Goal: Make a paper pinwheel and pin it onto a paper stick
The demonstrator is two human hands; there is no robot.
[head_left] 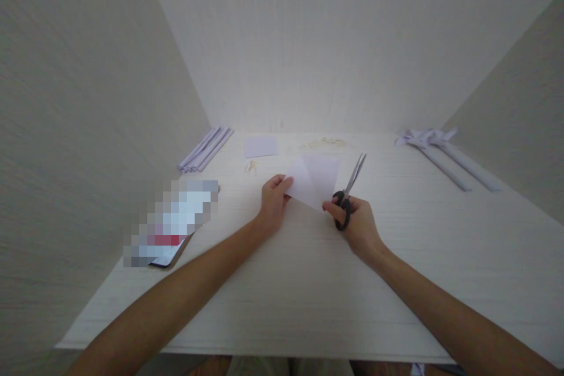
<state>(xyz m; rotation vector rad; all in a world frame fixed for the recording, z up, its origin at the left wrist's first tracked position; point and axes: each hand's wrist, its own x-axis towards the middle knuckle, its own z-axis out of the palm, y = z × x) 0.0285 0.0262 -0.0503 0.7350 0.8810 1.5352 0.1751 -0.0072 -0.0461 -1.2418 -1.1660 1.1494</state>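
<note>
My left hand is closed in a pinch on the left corner of a folded white paper held just above the pale desk. My right hand grips black-handled scissors, fingers through the loops, with the thumb touching the paper's lower right corner. The scissor blades point up and away to the right of the paper, slightly apart, not on the sheet.
Rolled paper strips lie at the back left, and more rolled and folded paper pieces at the back right. A small paper square and tiny clips lie behind the hands. A blurred flat object lies left.
</note>
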